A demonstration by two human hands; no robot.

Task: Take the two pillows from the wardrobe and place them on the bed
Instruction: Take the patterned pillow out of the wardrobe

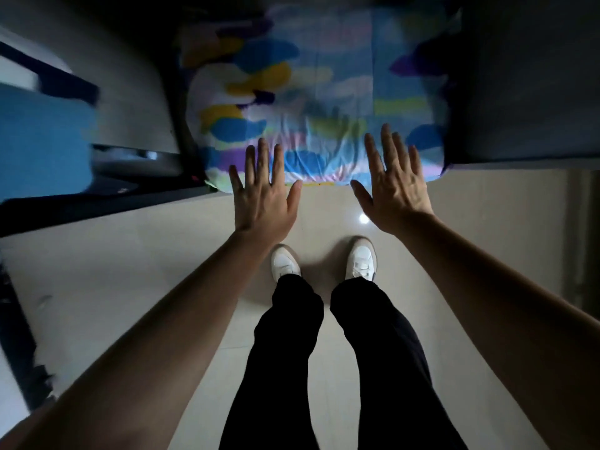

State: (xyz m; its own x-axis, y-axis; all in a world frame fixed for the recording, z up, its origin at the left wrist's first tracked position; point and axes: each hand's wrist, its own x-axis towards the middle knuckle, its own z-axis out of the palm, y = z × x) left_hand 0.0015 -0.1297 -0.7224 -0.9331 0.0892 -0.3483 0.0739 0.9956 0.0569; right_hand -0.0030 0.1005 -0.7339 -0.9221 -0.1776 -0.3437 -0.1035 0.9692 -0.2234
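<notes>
A large pillow with a blue, yellow, purple and white pattern fills the dark wardrobe opening ahead, its front edge bulging out over the floor. My left hand is stretched out flat, fingers apart, fingertips over the pillow's lower left edge. My right hand is spread the same way over its lower right edge. Neither hand grips anything. I cannot make out a second pillow as a separate thing.
Grey wardrobe panels stand on both sides of the opening. A blue object sits at the left, blurred. Pale shiny floor tiles lie below, with my legs and white shoes in the middle.
</notes>
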